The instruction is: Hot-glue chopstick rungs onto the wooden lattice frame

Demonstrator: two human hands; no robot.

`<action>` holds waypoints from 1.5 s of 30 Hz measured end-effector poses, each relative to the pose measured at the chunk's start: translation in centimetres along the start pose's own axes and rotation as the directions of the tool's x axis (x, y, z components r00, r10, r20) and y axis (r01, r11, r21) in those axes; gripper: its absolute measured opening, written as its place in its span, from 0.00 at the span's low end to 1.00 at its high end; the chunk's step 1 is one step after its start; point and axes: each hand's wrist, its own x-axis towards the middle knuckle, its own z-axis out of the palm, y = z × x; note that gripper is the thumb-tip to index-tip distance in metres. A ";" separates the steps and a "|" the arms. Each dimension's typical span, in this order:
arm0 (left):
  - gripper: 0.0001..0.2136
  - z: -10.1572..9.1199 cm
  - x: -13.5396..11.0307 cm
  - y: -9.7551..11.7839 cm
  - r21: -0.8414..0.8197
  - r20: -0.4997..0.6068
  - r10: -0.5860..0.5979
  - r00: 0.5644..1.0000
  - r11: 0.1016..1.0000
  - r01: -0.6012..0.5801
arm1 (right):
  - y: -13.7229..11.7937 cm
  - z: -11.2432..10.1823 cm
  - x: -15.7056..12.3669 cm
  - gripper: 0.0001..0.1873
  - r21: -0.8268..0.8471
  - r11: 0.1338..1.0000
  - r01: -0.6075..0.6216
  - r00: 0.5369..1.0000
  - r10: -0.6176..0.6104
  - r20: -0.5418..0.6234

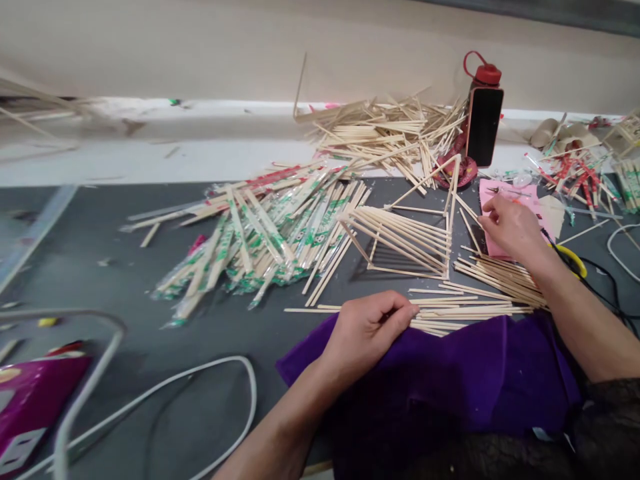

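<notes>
My left hand (370,327) rests at the upper edge of a purple cloth (465,373), thumb and fingers closed together beside loose chopsticks (465,303); what they grip, if anything, is hidden. Over a pink paper (493,247), my right hand (515,227) has its fingers curled inward, and I cannot make out anything in them. Between and beyond both hands stands a frame of chopsticks (405,233), with a slanted row of sticks across it and a triangular part at its right end. More bare chopsticks (500,277) lie under my right forearm.
Chopsticks in plastic wrappers (270,233) spread to the left. Behind is a heap of bare sticks (390,130), beside a phone (485,127) upright against a red-capped bottle (487,72). A white cable (250,380) loops at lower left; a black cord (607,287) runs right.
</notes>
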 end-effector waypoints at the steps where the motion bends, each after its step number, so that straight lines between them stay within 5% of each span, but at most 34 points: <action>1: 0.13 0.1 0.0 0.0 -0.002 0.002 0.001 1.000 1.000 -0.001 | -0.3 -0.7 -0.6 0.09 0.045 0.999 0.007 0.999 -0.005 -0.039; 4: 0.13 0.4 -0.3 -0.1 -0.002 0.018 0.007 1.000 1.000 -0.006 | -1.9 -3.3 -3.3 0.10 0.369 0.928 0.055 0.998 -0.037 -0.055; 7: 0.05 0.8 -0.7 0.0 -0.089 0.029 0.060 0.998 0.994 -0.057 | -4.5 -5.1 -7.0 0.13 0.741 0.669 0.059 0.953 -0.259 0.157; 9: 0.19 0.9 -1.0 0.3 -0.207 0.046 0.192 0.980 0.962 -0.179 | -6.3 -5.3 -9.3 0.13 0.872 0.489 -0.026 0.788 -0.527 0.319; 12: 0.38 0.7 -1.3 1.0 -0.325 0.158 0.406 0.900 0.882 -0.341 | -8.6 -4.2 -11.6 0.13 0.901 0.356 -0.248 0.493 -0.754 0.434; 14: 0.36 0.4 -1.3 1.5 -0.372 0.306 0.436 0.847 0.873 -0.315 | -9.6 -3.4 -12.2 0.12 0.890 0.323 -0.323 0.402 -0.805 0.437; 17: 0.27 0.2 -1.2 2.0 -0.421 0.435 0.315 0.844 0.899 -0.119 | -10.4 -3.3 -12.0 0.11 0.917 0.239 -0.319 0.426 -0.828 0.364; 21: 0.10 -0.7 -1.2 2.0 -0.459 0.446 0.149 0.882 0.885 0.083 | -9.5 -4.6 -10.6 0.09 0.953 0.252 -0.169 0.631 -0.715 0.301; 25: 0.11 -2.5 -1.7 1.4 -0.547 0.259 0.001 0.966 0.825 0.146 | -7.1 -4.4 -8.7 0.06 0.893 0.447 0.045 0.890 -0.425 0.168; 27: 0.10 -3.2 -1.9 1.1 -0.665 0.079 -0.019 0.997 0.744 0.067 | -6.1 -3.5 -7.9 0.06 0.834 0.547 0.065 0.952 -0.283 0.112; 30: 0.11 -4.0 -2.0 0.8 -0.782 -0.168 0.037 0.985 0.603 -0.156 | -5.5 -2.2 -7.4 0.07 0.753 0.649 0.111 0.959 -0.268 0.089; 33: 0.16 -4.6 -1.8 1.0 -0.766 -0.232 0.078 0.970 0.600 -0.231 | -5.5 -1.4 -7.5 0.08 0.656 0.705 0.271 0.918 -0.394 0.044; 38: 0.05 -4.0 -1.8 2.1 -0.342 0.084 0.326 0.942 0.897 -0.280 | -5.7 0.2 -8.6 0.10 0.570 0.683 0.457 0.809 -0.585 0.051; 41: 0.06 -1.4 -2.3 2.2 -0.010 0.188 0.419 0.888 0.905 -0.425 | -5.9 1.3 -9.4 0.09 0.469 0.698 0.541 0.733 -0.665 0.144; 45: 0.09 2.3 -3.6 1.2 0.301 0.217 0.405 0.888 0.838 -0.456 | -6.0 2.0 -10.1 0.09 0.274 0.737 0.618 0.705 -0.674 0.221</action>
